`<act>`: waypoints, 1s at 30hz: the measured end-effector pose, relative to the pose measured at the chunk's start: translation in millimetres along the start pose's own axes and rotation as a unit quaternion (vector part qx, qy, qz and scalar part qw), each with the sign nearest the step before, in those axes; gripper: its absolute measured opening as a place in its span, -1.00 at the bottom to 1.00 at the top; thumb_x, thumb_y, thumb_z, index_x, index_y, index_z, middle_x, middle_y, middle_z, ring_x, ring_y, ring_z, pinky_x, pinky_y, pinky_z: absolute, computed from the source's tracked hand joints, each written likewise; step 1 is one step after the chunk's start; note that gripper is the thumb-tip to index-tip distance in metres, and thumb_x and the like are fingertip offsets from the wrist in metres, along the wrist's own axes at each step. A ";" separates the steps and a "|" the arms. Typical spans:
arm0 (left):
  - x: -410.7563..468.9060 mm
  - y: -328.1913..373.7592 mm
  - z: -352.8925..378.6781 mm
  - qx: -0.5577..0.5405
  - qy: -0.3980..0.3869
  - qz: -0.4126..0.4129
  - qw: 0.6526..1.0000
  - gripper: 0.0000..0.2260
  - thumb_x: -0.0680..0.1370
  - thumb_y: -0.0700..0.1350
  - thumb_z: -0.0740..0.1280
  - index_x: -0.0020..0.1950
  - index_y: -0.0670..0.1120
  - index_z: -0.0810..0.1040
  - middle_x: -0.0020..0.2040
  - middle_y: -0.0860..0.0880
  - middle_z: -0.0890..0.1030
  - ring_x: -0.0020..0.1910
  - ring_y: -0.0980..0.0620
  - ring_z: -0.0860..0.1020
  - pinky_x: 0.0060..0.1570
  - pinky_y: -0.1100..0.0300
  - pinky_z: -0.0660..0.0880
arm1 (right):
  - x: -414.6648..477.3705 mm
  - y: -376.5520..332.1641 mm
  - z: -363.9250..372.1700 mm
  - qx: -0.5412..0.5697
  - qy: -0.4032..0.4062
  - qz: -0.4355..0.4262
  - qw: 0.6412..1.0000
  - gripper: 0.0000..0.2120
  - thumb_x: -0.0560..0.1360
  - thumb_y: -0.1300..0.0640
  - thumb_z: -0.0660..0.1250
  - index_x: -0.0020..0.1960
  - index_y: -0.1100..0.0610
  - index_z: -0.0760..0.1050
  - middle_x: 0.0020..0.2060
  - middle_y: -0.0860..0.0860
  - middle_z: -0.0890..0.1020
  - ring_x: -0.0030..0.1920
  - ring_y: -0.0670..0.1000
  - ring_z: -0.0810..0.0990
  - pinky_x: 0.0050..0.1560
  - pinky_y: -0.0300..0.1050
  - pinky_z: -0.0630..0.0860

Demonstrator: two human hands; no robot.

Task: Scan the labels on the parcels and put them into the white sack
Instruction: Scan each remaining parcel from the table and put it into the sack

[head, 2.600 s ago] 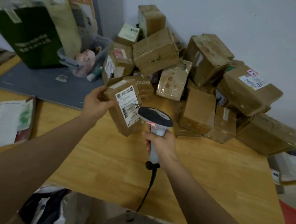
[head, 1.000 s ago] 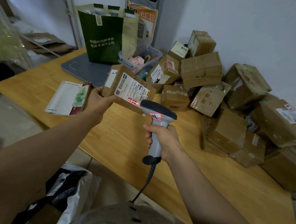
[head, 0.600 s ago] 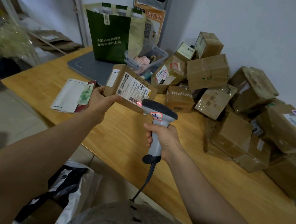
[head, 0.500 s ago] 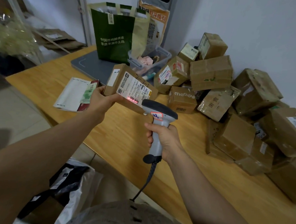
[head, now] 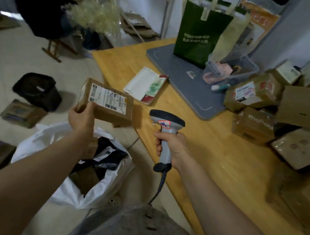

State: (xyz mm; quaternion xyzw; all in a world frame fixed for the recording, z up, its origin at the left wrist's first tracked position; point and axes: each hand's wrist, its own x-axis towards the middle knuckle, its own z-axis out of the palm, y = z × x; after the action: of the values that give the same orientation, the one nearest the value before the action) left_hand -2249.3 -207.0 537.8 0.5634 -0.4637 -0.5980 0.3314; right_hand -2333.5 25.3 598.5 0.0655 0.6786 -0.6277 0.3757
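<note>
My left hand (head: 82, 116) grips a flat brown parcel (head: 106, 104) by its near left corner, white label facing up, out past the table's left edge and above the white sack (head: 96, 191). The sack stands open on the floor with dark and brown packages inside. My right hand (head: 170, 145) holds the grey barcode scanner (head: 165, 125) upright over the wooden table (head: 211, 156), its head pointing left toward the parcel. A pile of brown parcels (head: 259, 97) lies at the table's right side.
On the table sit a grey mat (head: 179, 82), a green paper bag (head: 200, 33), a clear bin (head: 232, 69) and a white booklet (head: 145, 84). A black bin (head: 37, 89) and a loose box (head: 21, 113) are on the floor to the left.
The view has swung left and down. My left hand carried the parcel away from the scanner, off the table edge to above the sack. The scanner hand stayed roughly in place.
</note>
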 end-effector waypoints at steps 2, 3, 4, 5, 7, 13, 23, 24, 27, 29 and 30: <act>11.9 -9.1 -25.9 0.002 0.060 -0.043 0.997 -0.42 0.42 0.13 0.41 0.37 -0.06 0.40 0.23 -0.03 0.52 0.18 -0.01 0.50 0.19 0.13 0.43 | 6.3 5.3 19.7 -0.019 -0.018 0.013 1.000 -0.88 0.40 0.32 0.43 -0.24 0.20 0.51 -0.53 0.07 0.53 -0.58 -0.02 0.42 -0.52 -0.22 0.39; 17.0 -14.9 -37.7 0.008 0.088 -0.067 0.994 -0.39 0.40 0.16 0.40 0.38 -0.06 0.41 0.24 -0.06 0.53 0.20 -0.05 0.50 0.24 0.07 0.43 | 9.1 7.8 28.6 -0.027 -0.025 0.020 0.999 -0.88 0.41 0.32 0.42 -0.25 0.21 0.51 -0.53 0.07 0.52 -0.57 -0.02 0.42 -0.52 -0.22 0.39; 21.3 -21.5 -48.5 0.017 0.109 -0.090 0.990 -0.37 0.39 0.20 0.40 0.38 -0.06 0.41 0.26 -0.08 0.53 0.21 -0.09 0.50 0.26 0.00 0.43 | 11.4 10.2 36.8 -0.036 -0.030 0.027 0.999 -0.88 0.41 0.32 0.42 -0.26 0.21 0.50 -0.53 0.07 0.52 -0.57 -0.02 0.42 -0.52 -0.22 0.39; 25.2 -28.5 -59.0 0.028 0.120 -0.112 0.986 -0.36 0.38 0.22 0.39 0.38 -0.06 0.42 0.27 -0.11 0.53 0.22 -0.13 0.50 0.26 -0.05 0.44 | 13.3 12.2 44.4 -0.045 -0.036 0.034 0.998 -0.87 0.42 0.32 0.41 -0.26 0.20 0.50 -0.54 0.07 0.52 -0.57 -0.02 0.42 -0.52 -0.22 0.39; 33.0 -43.0 -77.4 0.044 0.125 -0.145 0.981 -0.34 0.39 0.22 0.39 0.40 -0.07 0.40 0.29 -0.14 0.51 0.23 -0.17 0.50 0.19 -0.03 0.47 | 17.0 15.8 57.7 -0.055 -0.046 0.051 0.996 -0.83 0.44 0.32 0.40 -0.29 0.19 0.48 -0.56 0.05 0.51 -0.60 -0.04 0.41 -0.53 -0.24 0.38; 56.5 -79.6 -112.6 0.140 0.092 -0.203 0.965 -0.34 0.43 0.02 0.46 0.44 -0.17 0.33 0.29 -0.21 0.48 0.18 -0.19 0.53 -0.25 0.10 0.46 | 25.0 23.6 84.1 -0.085 -0.057 0.084 0.991 -0.78 0.46 0.32 0.39 -0.32 0.16 0.46 -0.56 0.04 0.48 -0.59 -0.05 0.39 -0.52 -0.23 0.36; 85.8 -102.1 -119.5 0.246 -0.005 -0.239 0.939 -0.62 0.56 -0.12 0.33 0.32 -0.29 0.43 0.29 -0.28 0.50 0.25 -0.26 0.49 0.24 -0.07 0.45 | 29.9 27.6 88.5 -0.091 -0.034 0.091 0.991 -0.79 0.46 0.29 0.39 -0.32 0.17 0.46 -0.57 0.00 0.50 -0.59 -0.08 0.41 -0.53 -0.26 0.40; 84.8 -97.6 -110.3 0.255 -0.008 -0.231 0.939 -0.61 0.57 -0.11 0.30 0.33 -0.29 0.42 0.31 -0.28 0.48 0.27 -0.25 0.48 0.25 -0.06 0.44 | 29.6 27.4 86.5 -0.090 -0.030 0.089 0.992 -0.79 0.47 0.29 0.39 -0.32 0.18 0.46 -0.57 0.01 0.50 -0.59 -0.07 0.41 -0.52 -0.25 0.40; 71.8 -76.8 -74.8 0.309 -0.022 -0.180 0.934 -0.57 0.57 -0.07 0.28 0.36 -0.29 0.40 0.33 -0.28 0.45 0.31 -0.27 0.43 0.30 -0.09 0.39 | 28.0 26.0 75.3 -0.060 -0.016 0.080 0.995 -0.82 0.46 0.30 0.39 -0.29 0.19 0.46 -0.53 0.04 0.49 -0.56 -0.05 0.41 -0.51 -0.23 0.40; 53.4 -59.1 -45.4 0.353 -0.037 -0.097 0.930 -0.52 0.57 -0.07 0.28 0.41 -0.29 0.33 0.35 -0.29 0.41 0.30 -0.27 0.41 0.29 -0.08 0.37 | 25.4 22.8 63.7 -0.033 -0.002 0.075 0.997 -0.83 0.45 0.31 0.39 -0.28 0.19 0.47 -0.54 0.04 0.49 -0.57 -0.05 0.41 -0.53 -0.25 0.39; 41.5 -50.2 -30.2 0.347 -0.056 -0.049 0.935 -0.47 0.55 -0.07 0.30 0.45 -0.26 0.29 0.37 -0.29 0.38 0.31 -0.26 0.40 0.29 -0.07 0.37 | 23.9 20.3 56.7 -0.019 0.008 0.070 0.997 -0.83 0.45 0.31 0.40 -0.29 0.20 0.47 -0.54 0.04 0.50 -0.58 -0.05 0.41 -0.54 -0.25 0.39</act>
State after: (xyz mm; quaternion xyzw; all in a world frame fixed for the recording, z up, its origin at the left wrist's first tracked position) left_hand -2219.4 -233.0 478.0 0.6309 -0.6324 -0.4456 0.0589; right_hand -2314.9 -30.9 572.0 0.1104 0.6872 -0.5861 0.4148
